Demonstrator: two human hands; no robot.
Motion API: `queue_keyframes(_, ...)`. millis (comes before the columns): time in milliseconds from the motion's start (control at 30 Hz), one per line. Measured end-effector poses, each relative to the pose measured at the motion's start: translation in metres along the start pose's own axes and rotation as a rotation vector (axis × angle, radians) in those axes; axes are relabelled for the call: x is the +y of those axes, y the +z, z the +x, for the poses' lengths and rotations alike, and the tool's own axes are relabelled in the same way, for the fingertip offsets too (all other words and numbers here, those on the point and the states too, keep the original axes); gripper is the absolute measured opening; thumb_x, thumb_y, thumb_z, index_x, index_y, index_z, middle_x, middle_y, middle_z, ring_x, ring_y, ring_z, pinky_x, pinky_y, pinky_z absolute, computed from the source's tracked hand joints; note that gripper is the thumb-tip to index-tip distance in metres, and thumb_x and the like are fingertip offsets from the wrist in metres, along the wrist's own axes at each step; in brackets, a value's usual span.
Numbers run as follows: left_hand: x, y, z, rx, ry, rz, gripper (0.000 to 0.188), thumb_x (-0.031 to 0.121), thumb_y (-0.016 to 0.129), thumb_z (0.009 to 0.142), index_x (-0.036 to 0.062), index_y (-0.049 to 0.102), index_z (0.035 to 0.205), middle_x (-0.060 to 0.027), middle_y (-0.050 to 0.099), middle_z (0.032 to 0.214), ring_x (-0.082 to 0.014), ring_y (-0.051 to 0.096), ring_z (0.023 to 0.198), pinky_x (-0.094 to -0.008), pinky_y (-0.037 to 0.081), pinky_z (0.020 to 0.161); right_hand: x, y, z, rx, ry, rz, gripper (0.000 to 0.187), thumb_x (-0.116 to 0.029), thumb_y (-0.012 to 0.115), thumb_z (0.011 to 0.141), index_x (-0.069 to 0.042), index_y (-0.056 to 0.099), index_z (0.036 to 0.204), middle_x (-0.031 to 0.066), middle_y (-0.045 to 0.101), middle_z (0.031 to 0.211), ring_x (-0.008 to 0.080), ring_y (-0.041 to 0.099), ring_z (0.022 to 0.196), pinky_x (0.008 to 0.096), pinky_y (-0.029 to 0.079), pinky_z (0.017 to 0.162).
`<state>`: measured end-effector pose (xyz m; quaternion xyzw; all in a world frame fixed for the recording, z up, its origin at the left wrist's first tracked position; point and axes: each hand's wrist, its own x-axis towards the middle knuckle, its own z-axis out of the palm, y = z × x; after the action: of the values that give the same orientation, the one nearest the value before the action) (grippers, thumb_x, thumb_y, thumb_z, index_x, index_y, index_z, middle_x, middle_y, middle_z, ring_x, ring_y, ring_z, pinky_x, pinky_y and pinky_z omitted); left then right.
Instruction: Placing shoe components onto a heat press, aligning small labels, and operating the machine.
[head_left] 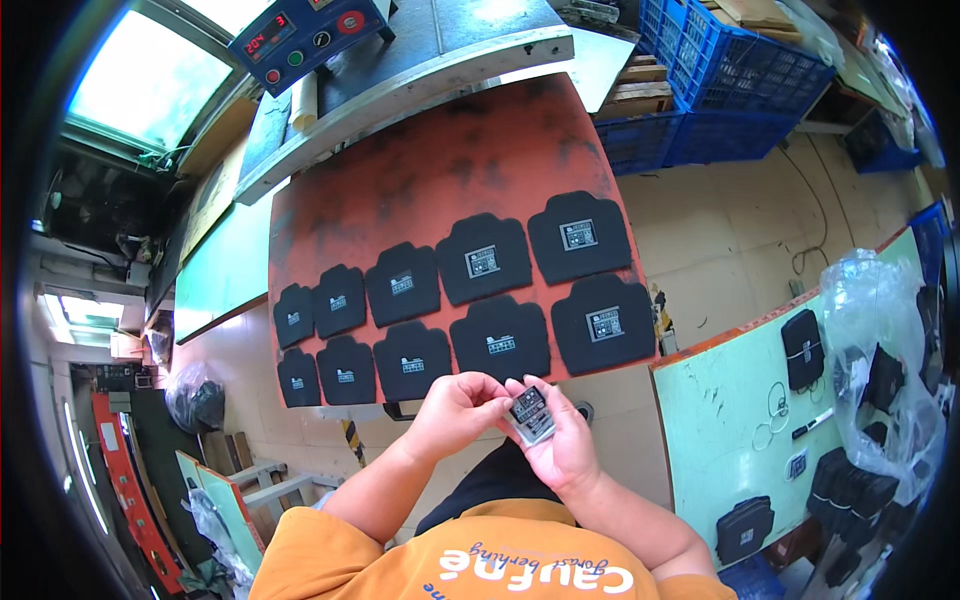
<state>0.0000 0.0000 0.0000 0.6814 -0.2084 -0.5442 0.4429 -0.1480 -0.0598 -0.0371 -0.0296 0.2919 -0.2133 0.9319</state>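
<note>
Black fabric panels (413,348) line the red worktop (430,150); your right hand (565,450) holds printed labels (533,414), your left hand (457,412) pinches their edge, probably separating one; next needs a clean single lift.

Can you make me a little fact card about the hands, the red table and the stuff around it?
Right hand: holds a small black-and-silver label
Left hand: fingertips close together by the label's edge; whether they grip it is unclear
Red table: black pads in two rows of five
Far side, left: blue control box
Far side, right: blue crate
Near right: pale green table with clear plastic bag
</note>
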Motion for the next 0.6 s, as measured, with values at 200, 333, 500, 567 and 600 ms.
queue_keyframes(200,0.024,0.018,-0.016,0.094,0.043,0.281,0.011,0.007,0.066,0.078,-0.0027,0.063,0.081,-0.0060,0.064,0.069,-0.0098,0.062,0.063,-0.0252,0.050,0.057,-0.002,-0.003,-0.005,-0.067,0.007,0.210,0.047,-0.045,0.028,0.097,-0.008,0.048,0.117,0.0104,0.058,0.108,0.0231,0.056,0.103,0.0467,0.044,0.093)
queue_keyframes(333,0.043,0.016,-0.021,0.060,0.455,0.819,0.010,0.002,0.069,0.072,0.0006,0.063,0.080,-0.0081,0.061,0.072,-0.0138,0.057,0.055,-0.0239,0.047,0.052,-0.007,-0.005,-0.011,-0.097,0.087,0.160,0.058,-0.056,0.027,0.093,-0.007,0.047,0.117,0.0077,0.057,0.096,0.0202,0.056,0.093,0.0462,0.045,0.090)
queue_keyframes(500,0.070,0.017,-0.006,-0.326,0.743,0.901,0.029,0.005,0.073,0.065,0.0045,0.066,0.093,-0.0072,0.062,0.088,-0.0227,0.057,0.080,-0.0323,0.048,0.069,-0.018,0.006,-0.024,-0.243,0.288,0.026,0.083,-0.078,0.024,0.076,-0.013,0.043,0.124,0.0054,0.056,0.098,0.0184,0.056,0.090,0.0408,0.047,0.081)
queue_keyframes(567,0.072,0.019,-0.005,-0.453,0.628,0.914,0.032,0.005,0.073,0.064,0.0047,0.066,0.095,-0.0067,0.061,0.092,-0.0254,0.054,0.089,-0.0348,0.047,0.077,-0.020,0.009,-0.028,-0.195,0.321,-0.035,0.090,-0.083,0.022,0.070,-0.015,0.042,0.125,0.0047,0.055,0.100,0.0188,0.056,0.089,0.0371,0.047,0.077)
queue_keyframes(600,0.069,0.020,-0.002,-0.505,0.647,0.947,0.032,0.005,0.073,0.064,0.0045,0.066,0.095,-0.0073,0.062,0.092,-0.0255,0.055,0.088,-0.0347,0.047,0.076,-0.019,0.003,-0.028,-0.253,0.349,-0.022,0.091,-0.084,0.022,0.069,-0.016,0.042,0.125,0.0045,0.055,0.101,0.0192,0.056,0.089,0.0362,0.047,0.076)
